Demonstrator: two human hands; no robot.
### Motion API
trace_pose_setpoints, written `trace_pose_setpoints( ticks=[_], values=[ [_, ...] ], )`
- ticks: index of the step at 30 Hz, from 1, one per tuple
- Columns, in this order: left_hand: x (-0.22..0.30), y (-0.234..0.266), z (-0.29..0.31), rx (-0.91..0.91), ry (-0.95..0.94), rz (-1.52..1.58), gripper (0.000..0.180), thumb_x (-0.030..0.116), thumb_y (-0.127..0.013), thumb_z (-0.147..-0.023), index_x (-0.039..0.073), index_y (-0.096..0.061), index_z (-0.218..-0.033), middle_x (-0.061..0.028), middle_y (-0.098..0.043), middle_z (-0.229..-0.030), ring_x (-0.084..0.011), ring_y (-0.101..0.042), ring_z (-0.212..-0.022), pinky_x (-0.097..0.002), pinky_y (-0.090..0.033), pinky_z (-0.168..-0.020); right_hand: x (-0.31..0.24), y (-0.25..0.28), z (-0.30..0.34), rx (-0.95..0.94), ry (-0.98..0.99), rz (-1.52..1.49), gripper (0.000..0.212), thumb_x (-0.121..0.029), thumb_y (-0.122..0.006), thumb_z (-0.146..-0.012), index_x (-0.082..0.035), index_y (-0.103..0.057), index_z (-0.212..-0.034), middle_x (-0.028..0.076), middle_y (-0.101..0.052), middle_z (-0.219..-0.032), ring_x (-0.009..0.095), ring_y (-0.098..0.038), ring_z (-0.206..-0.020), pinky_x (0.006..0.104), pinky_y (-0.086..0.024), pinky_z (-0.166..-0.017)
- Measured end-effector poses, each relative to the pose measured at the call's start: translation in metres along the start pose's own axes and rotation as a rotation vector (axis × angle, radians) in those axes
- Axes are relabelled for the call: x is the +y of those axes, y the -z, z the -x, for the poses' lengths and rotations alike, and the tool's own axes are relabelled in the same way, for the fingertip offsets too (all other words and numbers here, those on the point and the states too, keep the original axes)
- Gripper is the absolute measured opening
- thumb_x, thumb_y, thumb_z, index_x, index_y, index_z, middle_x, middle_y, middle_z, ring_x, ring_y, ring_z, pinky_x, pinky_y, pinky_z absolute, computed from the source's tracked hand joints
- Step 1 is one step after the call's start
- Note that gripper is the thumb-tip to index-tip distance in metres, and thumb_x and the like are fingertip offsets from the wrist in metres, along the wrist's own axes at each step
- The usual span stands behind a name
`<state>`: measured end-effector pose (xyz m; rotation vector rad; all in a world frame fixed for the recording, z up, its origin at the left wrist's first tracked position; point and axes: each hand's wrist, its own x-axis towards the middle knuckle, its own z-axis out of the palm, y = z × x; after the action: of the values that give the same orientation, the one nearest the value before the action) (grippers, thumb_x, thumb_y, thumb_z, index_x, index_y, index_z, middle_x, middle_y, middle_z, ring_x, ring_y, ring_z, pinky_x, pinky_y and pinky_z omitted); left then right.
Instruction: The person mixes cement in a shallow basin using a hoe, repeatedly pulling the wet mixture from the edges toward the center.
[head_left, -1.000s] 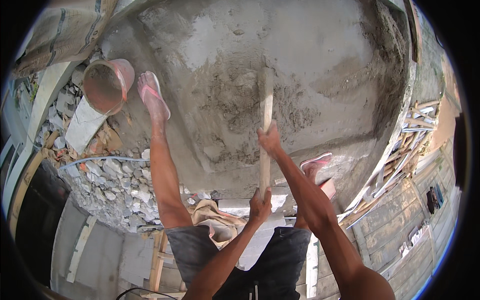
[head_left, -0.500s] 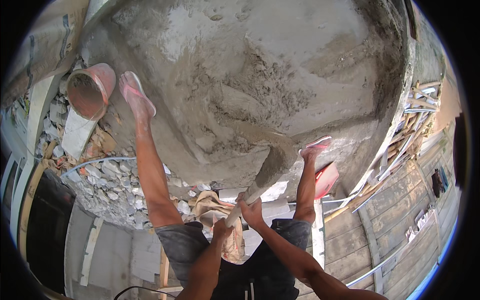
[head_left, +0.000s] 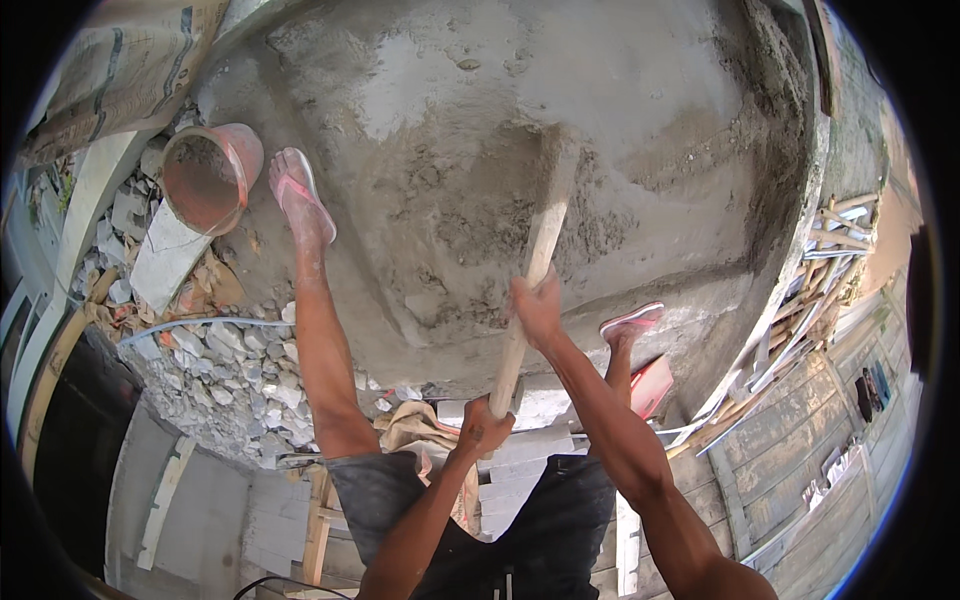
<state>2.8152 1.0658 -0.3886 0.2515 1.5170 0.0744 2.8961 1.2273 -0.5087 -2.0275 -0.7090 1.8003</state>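
Both my hands are closed around the pale wooden handle of a hoe (head_left: 548,225). My left hand (head_left: 487,428) grips near the handle's lower end, just in front of my shorts. Farther up, my right hand (head_left: 537,312) wraps around its middle. The handle slants away from me, and its far end is coated grey and blurred, so the blade's shape is hard to make out. That end is over wet grey mortar (head_left: 470,200), which is rough and lumpy in the middle and smoother around it.
My sandalled feet stand wide apart, left foot (head_left: 300,195) and right foot (head_left: 632,322). An orange-red bucket (head_left: 240,165) sits at the left beside a rubble heap (head_left: 225,375). A red object (head_left: 652,385) lies near my right foot. Wood pieces (head_left: 825,260) are stacked beyond the right edge wall.
The hoe's head has swung away from me, from near my right foot to the middle of the mortar. My right hand has moved forward and right; the left has shifted slightly right.
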Motion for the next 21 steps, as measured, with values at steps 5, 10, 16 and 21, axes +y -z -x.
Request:
trace_pose_setpoints(
  ticks=[5,10,16,21],
  values=[
    [0.084,0.064,-0.046,0.003,-0.098,0.327,0.022,0.012,-0.066,-0.081,-0.005,-0.059,-0.094,-0.0128,-0.062,-0.065,-0.0192,-0.063,-0.051,-0.0354,-0.049,-0.046,-0.125,-0.067,-0.063,-0.034,0.165,0.251,0.038,-0.012,-0.059,-0.087,0.004,-0.04,-0.115,0.016,-0.06,-0.08,0.024,-0.063,-0.059,0.039,-0.053,-0.054],
    [0.147,0.11,-0.086,0.062,-0.212,0.418,0.018,0.01,-0.064,-0.087,-0.004,-0.054,-0.095,-0.0057,-0.055,-0.066,-0.0143,-0.052,-0.043,-0.032,-0.044,-0.039,-0.155,-0.134,-0.155,-0.03,0.268,0.622,0.048,-0.017,-0.061,-0.088,0.01,-0.036,-0.119,0.03,-0.065,-0.091,0.037,-0.07,-0.074,0.0441,-0.057,-0.066],
    [0.094,0.03,-0.055,0.175,0.106,0.674,0.018,0.006,-0.06,-0.084,-0.004,-0.05,-0.096,-0.0105,-0.057,-0.061,-0.0221,-0.056,-0.039,-0.0377,-0.045,-0.036,-0.022,-0.117,-0.12,-0.269,-0.002,0.931,0.076,-0.026,-0.064,-0.088,0.013,-0.025,-0.14,0.037,-0.062,-0.109,0.045,-0.065,-0.106,0.048,-0.052,-0.092],
    [0.046,-0.057,-0.026,0.127,0.287,0.633,0.022,0.003,-0.06,-0.083,-0.003,-0.049,-0.1,-0.0086,-0.055,-0.062,-0.0194,-0.056,-0.042,-0.0356,-0.047,-0.037,0.061,-0.038,-0.068,-0.326,-0.268,0.816,0.063,-0.027,-0.064,-0.087,0.009,-0.036,-0.13,0.038,-0.059,-0.116,0.046,-0.061,-0.111,0.0486,-0.049,-0.094]
  ],
)
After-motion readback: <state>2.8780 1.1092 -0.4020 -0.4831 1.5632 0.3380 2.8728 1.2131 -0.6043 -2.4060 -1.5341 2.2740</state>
